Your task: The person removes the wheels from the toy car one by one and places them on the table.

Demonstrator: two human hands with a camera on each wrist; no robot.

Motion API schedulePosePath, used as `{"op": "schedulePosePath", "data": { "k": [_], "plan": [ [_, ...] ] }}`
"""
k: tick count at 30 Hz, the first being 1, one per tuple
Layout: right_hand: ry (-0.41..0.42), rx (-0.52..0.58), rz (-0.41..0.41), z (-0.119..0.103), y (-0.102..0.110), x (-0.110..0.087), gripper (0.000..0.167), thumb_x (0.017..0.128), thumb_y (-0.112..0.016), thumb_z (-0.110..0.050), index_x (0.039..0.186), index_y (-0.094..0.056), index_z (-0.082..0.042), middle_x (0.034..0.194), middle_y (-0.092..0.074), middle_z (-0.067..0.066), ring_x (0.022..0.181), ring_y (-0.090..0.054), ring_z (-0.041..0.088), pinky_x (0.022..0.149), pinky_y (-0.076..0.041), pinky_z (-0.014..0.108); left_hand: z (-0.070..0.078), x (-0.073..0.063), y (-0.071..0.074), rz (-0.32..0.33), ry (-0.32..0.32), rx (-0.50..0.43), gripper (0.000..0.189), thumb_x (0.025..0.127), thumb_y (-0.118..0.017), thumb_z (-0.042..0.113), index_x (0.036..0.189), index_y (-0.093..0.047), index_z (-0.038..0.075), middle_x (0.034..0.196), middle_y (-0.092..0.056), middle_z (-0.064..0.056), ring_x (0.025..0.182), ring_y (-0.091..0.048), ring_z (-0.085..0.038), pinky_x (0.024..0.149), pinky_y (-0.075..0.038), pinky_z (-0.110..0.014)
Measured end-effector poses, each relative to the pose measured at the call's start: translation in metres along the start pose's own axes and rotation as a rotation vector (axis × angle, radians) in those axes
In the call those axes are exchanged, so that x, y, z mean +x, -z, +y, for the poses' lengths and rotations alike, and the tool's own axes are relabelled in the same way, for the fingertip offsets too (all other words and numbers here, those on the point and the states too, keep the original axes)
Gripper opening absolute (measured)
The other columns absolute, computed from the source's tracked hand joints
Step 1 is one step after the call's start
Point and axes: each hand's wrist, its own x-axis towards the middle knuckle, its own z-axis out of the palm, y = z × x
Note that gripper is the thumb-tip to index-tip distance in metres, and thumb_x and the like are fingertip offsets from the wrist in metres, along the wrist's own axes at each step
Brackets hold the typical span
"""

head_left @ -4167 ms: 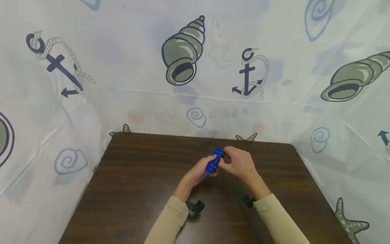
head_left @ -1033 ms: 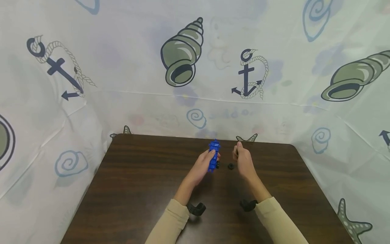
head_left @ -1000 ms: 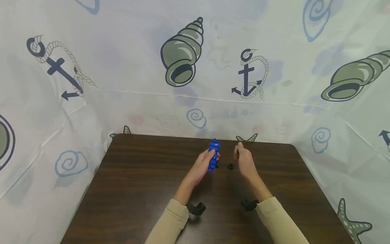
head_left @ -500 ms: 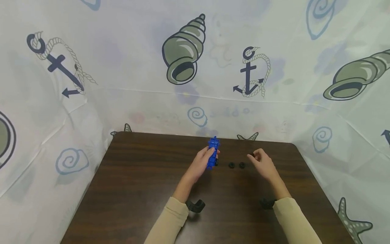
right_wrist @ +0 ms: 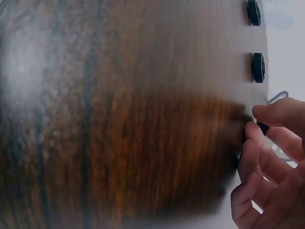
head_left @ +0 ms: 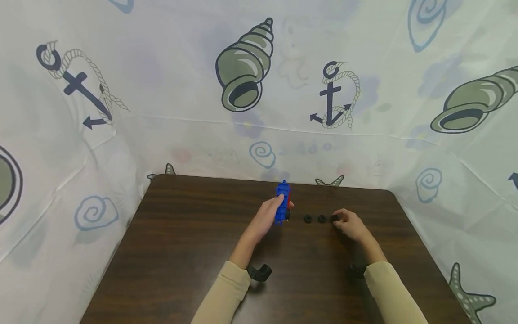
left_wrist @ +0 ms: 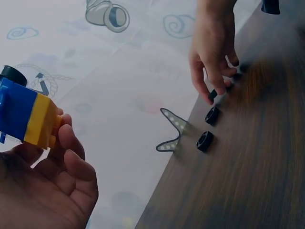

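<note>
My left hand [head_left: 264, 219] grips a blue toy vehicle [head_left: 283, 189] above the table, thumb across its ridged blue side. Red shows along its right edge, and a black wheel [head_left: 288, 214] sits near its lower end. In the left wrist view the toy's yellow block [left_wrist: 40, 119] faces the curled fingers. My right hand [head_left: 351, 225], low over the table, pinches a small black wheel [head_left: 335, 218] between thumb and fingertips. Two loose black wheels, the nearer one [head_left: 321, 218] and the farther one [head_left: 308, 218], lie in a row to its left.
The dark wood-grain table [head_left: 194, 252] ends at a rounded back edge, just behind the hands. A white curtain [head_left: 182, 81] printed with shells and anchors surrounds it. A black wrist mount [head_left: 260, 273] sticks out from the left sleeve.
My right hand has moved right and down. One loose wheel lay on the table a second ago; a second now lies beside it, with the pinched wheel at the row's right end.
</note>
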Motion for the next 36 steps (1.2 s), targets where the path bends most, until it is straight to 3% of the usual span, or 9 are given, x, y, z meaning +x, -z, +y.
{"op": "schedulePosePath", "data": {
  "k": [4, 13, 20, 22, 27, 31, 36],
  "plan": [
    [-0.018, -0.027, 0.021, -0.002, -0.002, 0.002, 0.041, 0.105, -0.066, -0.015, 0.141, -0.057, 0.002, 0.089, -0.065, 0.01, 0.073, -0.056, 0.02, 0.065, -0.046, 0.036, 0.0, 0.0, 0.001, -0.042, 0.0, 0.017, 0.072, 0.113, -0.033, 0.063, 0.141, -0.064, 0.004, 0.143, -0.066, -0.016, 0.105, -0.066, -0.023, 0.084, -0.052, -0.035],
    [-0.03, -0.072, 0.04, -0.009, -0.002, 0.003, 0.043, 0.103, -0.069, -0.019, 0.138, -0.057, 0.003, 0.092, -0.067, 0.013, 0.075, -0.058, 0.021, 0.066, -0.047, 0.035, 0.004, -0.003, 0.001, -0.071, 0.01, 0.048, 0.063, 0.114, -0.033, 0.061, 0.136, -0.068, 0.013, 0.14, -0.068, -0.016, 0.102, -0.062, -0.021, 0.082, -0.05, -0.034],
    [-0.048, -0.059, 0.048, -0.007, -0.003, 0.002, 0.044, 0.104, -0.068, -0.019, 0.14, -0.056, 0.003, 0.091, -0.068, 0.012, 0.075, -0.059, 0.021, 0.066, -0.047, 0.035, 0.004, -0.003, -0.002, -0.102, 0.006, 0.048, 0.066, 0.114, -0.039, 0.059, 0.146, -0.061, 0.005, 0.14, -0.068, -0.018, 0.106, -0.067, -0.021, 0.086, -0.057, -0.036],
    [-0.052, -0.055, 0.07, -0.005, -0.004, 0.0, 0.042, 0.106, -0.064, -0.019, 0.141, -0.055, 0.003, 0.093, -0.069, 0.014, 0.076, -0.061, 0.021, 0.066, -0.048, 0.035, 0.005, -0.004, -0.003, -0.11, 0.003, 0.06, 0.063, 0.113, -0.044, 0.057, 0.146, -0.06, 0.006, 0.139, -0.069, -0.016, 0.112, -0.069, -0.022, 0.092, -0.06, -0.042],
    [-0.073, -0.014, 0.211, -0.007, -0.009, -0.007, 0.038, 0.11, -0.053, -0.021, 0.142, -0.057, -0.002, 0.105, -0.071, 0.018, 0.084, -0.064, 0.023, 0.07, -0.048, 0.035, 0.008, -0.005, -0.004, -0.132, -0.033, 0.107, 0.057, 0.112, -0.052, 0.053, 0.146, -0.059, 0.008, 0.135, -0.071, -0.014, 0.117, -0.073, -0.027, 0.1, -0.061, -0.049],
    [-0.014, 0.071, 0.266, -0.03, -0.017, -0.017, 0.042, 0.115, -0.047, -0.038, 0.132, -0.062, -0.002, 0.101, -0.071, 0.02, 0.08, -0.062, 0.023, 0.071, -0.048, 0.037, 0.012, -0.006, -0.005, -0.116, -0.059, 0.12, 0.06, 0.111, -0.053, 0.053, 0.149, -0.055, 0.006, 0.135, -0.071, -0.016, 0.118, -0.073, -0.027, 0.102, -0.061, -0.047],
    [0.104, 0.209, 0.318, -0.087, -0.035, -0.038, 0.062, 0.115, -0.036, -0.058, 0.102, -0.063, -0.004, 0.081, -0.06, 0.016, 0.065, -0.051, 0.021, 0.062, -0.044, 0.034, 0.01, -0.005, -0.007, -0.074, -0.083, 0.129, 0.062, 0.11, -0.054, 0.056, 0.149, -0.056, 0.008, 0.134, -0.071, -0.015, 0.119, -0.073, -0.027, 0.099, -0.062, -0.046]
  ]
}}
